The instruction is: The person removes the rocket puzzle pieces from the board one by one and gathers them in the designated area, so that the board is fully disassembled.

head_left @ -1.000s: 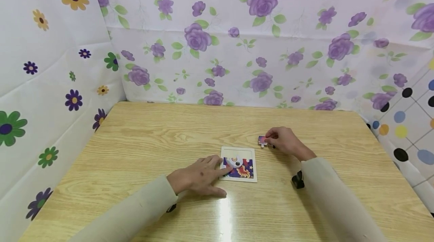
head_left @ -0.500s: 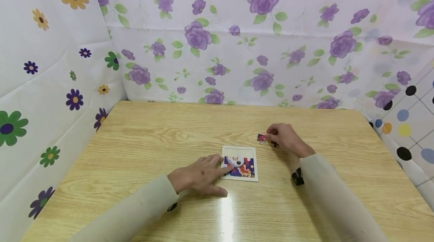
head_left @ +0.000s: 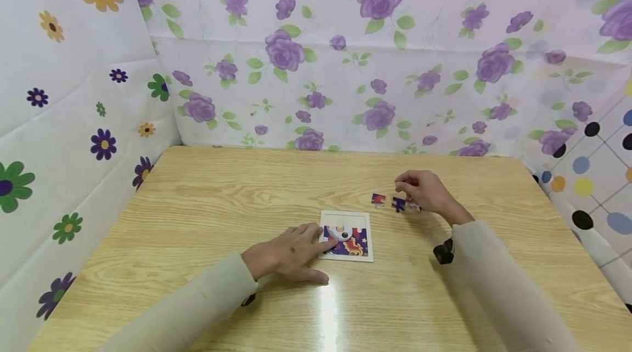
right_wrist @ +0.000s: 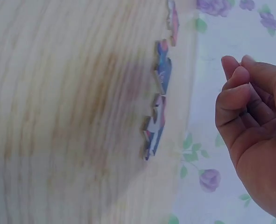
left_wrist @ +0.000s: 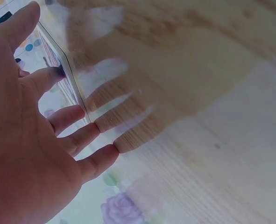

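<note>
My left hand (head_left: 296, 253) lies with fingers spread at the left side of a square jigsaw tray (head_left: 347, 258), its index finger reaching over the picture. Its other fingertips are down at the tray's edge in the left wrist view. Joined purple, red and white jigsaw pieces (head_left: 356, 245) fill the lower part of the tray; the upper part shows pale backing. My right hand (head_left: 425, 194) is raised just over the loose pieces, fingers loosely bent, with nothing seen between the fingertips (right_wrist: 229, 65). A red-and-purple jigsaw piece (head_left: 378, 199), a dark blue one (head_left: 398, 204) and a third jigsaw piece (right_wrist: 155, 128) lie in a row.
The wood-grain table (head_left: 237, 187) reaches back to a curtain with purple roses (head_left: 380, 116). A flower-patterned sheet (head_left: 69, 121) hangs on the left and a dotted one (head_left: 599, 176) on the right. Light glares on the table (head_left: 328, 313) in front of the tray.
My right hand has come away from the red-and-purple piece and moved right and up, uncovering the dark blue piece and part of another. My left hand stays on the tray.
</note>
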The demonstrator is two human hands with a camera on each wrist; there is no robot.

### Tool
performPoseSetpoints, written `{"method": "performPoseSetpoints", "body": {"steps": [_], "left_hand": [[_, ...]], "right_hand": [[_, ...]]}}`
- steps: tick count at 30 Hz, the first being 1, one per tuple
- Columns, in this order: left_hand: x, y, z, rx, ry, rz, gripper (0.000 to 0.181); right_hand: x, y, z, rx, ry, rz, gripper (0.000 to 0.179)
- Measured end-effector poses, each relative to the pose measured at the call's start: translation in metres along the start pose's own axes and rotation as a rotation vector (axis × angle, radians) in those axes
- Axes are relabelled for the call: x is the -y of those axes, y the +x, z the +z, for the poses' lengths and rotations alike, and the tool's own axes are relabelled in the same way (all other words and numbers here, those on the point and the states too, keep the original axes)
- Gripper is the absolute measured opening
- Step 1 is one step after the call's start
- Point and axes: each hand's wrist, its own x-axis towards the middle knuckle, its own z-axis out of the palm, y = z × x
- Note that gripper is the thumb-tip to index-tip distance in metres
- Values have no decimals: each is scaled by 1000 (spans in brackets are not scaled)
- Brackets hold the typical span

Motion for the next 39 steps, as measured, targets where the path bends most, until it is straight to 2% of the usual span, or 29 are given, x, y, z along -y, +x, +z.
{"method": "performPoseSetpoints", "body": {"steps": [11,23,32,39], "left_hand": [[-1,0,-1,-4,-1,2,81],[0,1,1,-7,11,6,82],[-2,2,2,-13,55,7,82],[1,1,4,-10,-13,-12,83]], "right_hand": [[15,-6,5,37,73,-10,27],[20,-9,31,76,105,-24,19],[24,-13,47,95,95,-55,18],[31,-12,55,107,56,-112,17]]}}
